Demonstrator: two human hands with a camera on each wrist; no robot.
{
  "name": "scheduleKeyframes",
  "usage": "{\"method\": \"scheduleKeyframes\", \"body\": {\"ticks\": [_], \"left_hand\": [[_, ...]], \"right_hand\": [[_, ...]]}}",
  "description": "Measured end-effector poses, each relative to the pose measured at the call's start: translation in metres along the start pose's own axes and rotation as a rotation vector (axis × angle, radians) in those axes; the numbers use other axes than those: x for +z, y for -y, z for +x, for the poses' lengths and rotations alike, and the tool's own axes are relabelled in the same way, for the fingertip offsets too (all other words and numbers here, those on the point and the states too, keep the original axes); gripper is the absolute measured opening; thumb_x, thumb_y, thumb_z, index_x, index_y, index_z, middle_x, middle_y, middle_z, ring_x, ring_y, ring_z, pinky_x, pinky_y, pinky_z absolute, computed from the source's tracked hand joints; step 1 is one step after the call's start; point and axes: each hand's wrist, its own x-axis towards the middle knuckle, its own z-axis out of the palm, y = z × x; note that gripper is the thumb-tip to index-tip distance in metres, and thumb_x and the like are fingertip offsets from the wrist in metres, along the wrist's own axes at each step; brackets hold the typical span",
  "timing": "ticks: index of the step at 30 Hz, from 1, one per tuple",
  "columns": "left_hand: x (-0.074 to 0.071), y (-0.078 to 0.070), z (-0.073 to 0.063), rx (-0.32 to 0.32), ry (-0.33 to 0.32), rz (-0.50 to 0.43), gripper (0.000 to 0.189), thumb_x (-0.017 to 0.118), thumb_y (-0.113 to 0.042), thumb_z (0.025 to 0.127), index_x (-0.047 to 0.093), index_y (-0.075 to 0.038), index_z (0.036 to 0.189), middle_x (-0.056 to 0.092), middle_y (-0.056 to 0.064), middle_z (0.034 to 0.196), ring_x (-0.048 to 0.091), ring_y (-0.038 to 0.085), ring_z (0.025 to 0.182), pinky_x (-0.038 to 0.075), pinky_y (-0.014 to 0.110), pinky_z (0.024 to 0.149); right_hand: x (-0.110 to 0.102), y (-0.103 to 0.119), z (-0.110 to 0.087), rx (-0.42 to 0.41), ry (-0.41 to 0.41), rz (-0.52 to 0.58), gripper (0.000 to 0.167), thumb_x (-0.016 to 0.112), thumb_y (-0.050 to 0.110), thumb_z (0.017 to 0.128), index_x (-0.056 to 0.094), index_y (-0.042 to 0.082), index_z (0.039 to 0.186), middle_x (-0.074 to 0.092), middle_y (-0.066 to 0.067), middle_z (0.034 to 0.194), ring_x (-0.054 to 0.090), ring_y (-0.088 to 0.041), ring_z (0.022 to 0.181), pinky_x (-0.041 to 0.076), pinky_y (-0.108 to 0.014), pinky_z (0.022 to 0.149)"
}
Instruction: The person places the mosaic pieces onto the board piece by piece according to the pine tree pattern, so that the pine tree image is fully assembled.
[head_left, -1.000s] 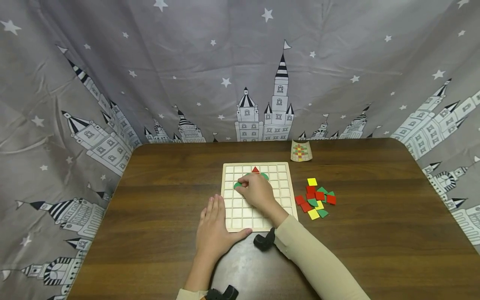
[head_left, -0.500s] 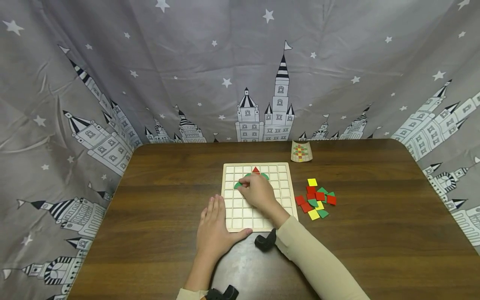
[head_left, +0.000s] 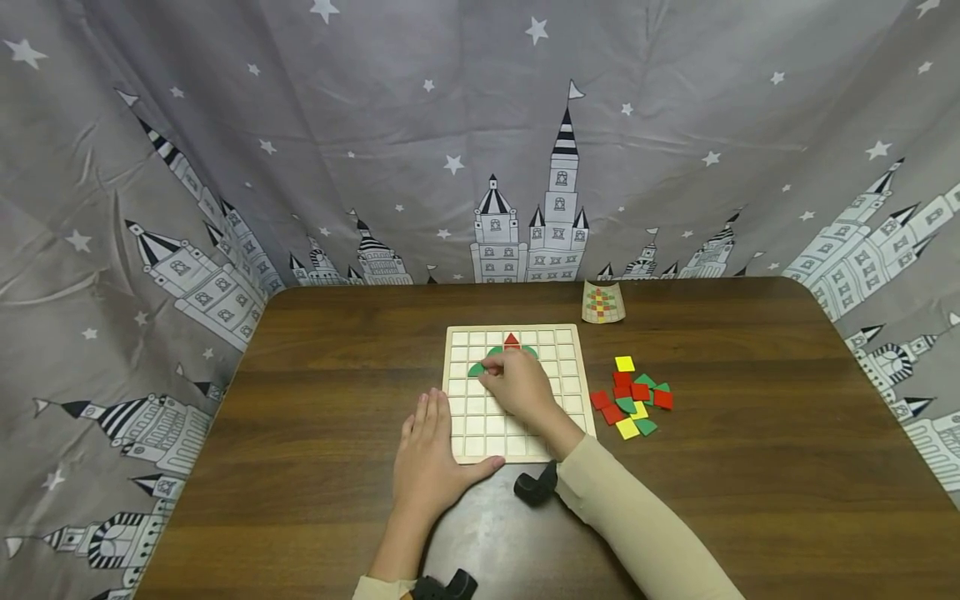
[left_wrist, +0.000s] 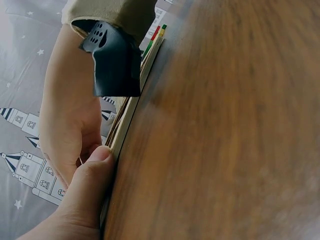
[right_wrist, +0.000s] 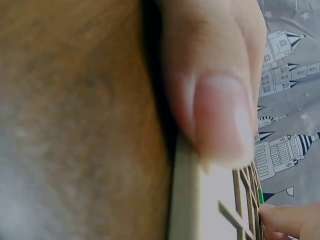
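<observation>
On the table lies a pale gridded board [head_left: 474, 425]. My left hand [head_left: 427, 467] lies flat at its lower left corner, fingers along the left side and thumb on the front edge. The left thumb [left_wrist: 92, 175] also shows in the left wrist view. My right hand [head_left: 517, 387] reaches over the board, its thumb and forefinger at the right side of a green quarter-circle tile [head_left: 476, 370]. In the right wrist view, right fingertips [right_wrist: 272, 215] meet a sliver of green. A red triangle tile [head_left: 512, 339] sits in the top row, with green tiles below it partly hidden.
Right of the board lies a loose pile of red, yellow and green tiles [head_left: 640, 391]. A curved pattern card [head_left: 602, 302] stands at the table's back edge. Each wrist carries a black camera mount [head_left: 535, 486]. A grey castle-print curtain [head_left: 420, 125] hangs behind the wooden table [head_left: 337, 400].
The right hand's fingertips have shifted slightly right, so more of the green quarter-circle tile shows. The left hand stays in place on the board's edge.
</observation>
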Motion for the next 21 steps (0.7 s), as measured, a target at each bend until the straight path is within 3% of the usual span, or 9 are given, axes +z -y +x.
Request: {"method": "scheduleKeyframes", "body": {"ticks": [6, 9, 12, 17, 21], "left_hand": [[0.000, 0.000, 0.000, 0.005, -0.003, 0.002, 0.135, 0.052, -0.093, 0.066, 0.015, -0.002, 0.158, 0.015, 0.014, 0.166, 0.013, 0.027, 0.155, 0.019, 0.049, 0.125], [0.000, 0.000, 0.001, 0.005, -0.003, -0.001, 0.135, 0.052, -0.093, 0.066, 0.015, -0.001, 0.158, 0.016, 0.014, 0.166, 0.013, 0.028, 0.155, 0.019, 0.049, 0.125], [0.000, -0.001, 0.001, -0.001, 0.002, 0.000, 0.135, 0.053, -0.093, 0.066, 0.015, -0.002, 0.158, 0.015, 0.014, 0.166, 0.013, 0.028, 0.155, 0.018, 0.048, 0.125], [0.000, -0.001, 0.001, -0.007, 0.006, -0.008, 0.136, 0.055, -0.092, 0.066, 0.014, -0.001, 0.158, 0.015, 0.015, 0.166, 0.013, 0.028, 0.155, 0.018, 0.049, 0.125], [0.001, -0.001, 0.002, -0.007, 0.004, -0.010, 0.136, 0.055, -0.092, 0.065, 0.013, -0.002, 0.158, 0.015, 0.014, 0.166, 0.012, 0.028, 0.155, 0.019, 0.049, 0.124]], "right_hand": [[-0.009, -0.002, -0.007, -0.078, 0.002, -0.031, 0.009, 0.074, 0.016, 0.088, 0.075, 0.007, 0.088, 0.065, 0.001, 0.077, 0.052, -0.013, 0.078, 0.044, -0.030, 0.079], [-0.019, -0.005, -0.013, -0.089, -0.002, -0.045, 0.013, 0.076, 0.018, 0.088, 0.076, 0.006, 0.094, 0.070, -0.001, 0.084, 0.053, -0.016, 0.085, 0.044, -0.033, 0.082], [-0.032, -0.012, -0.021, -0.071, -0.014, -0.057, 0.028, 0.077, 0.020, 0.087, 0.076, 0.011, 0.113, 0.074, -0.001, 0.100, 0.057, -0.019, 0.093, 0.049, -0.035, 0.081], [-0.059, -0.034, -0.037, -0.030, -0.008, -0.127, 0.032, 0.075, 0.024, 0.088, 0.074, 0.015, 0.119, 0.070, -0.002, 0.111, 0.054, -0.022, 0.100, 0.048, -0.036, 0.081], [-0.083, -0.059, -0.053, -0.034, -0.024, -0.217, 0.039, 0.076, 0.027, 0.087, 0.072, 0.014, 0.123, 0.068, -0.005, 0.112, 0.052, -0.025, 0.096, 0.044, -0.034, 0.075]]}}
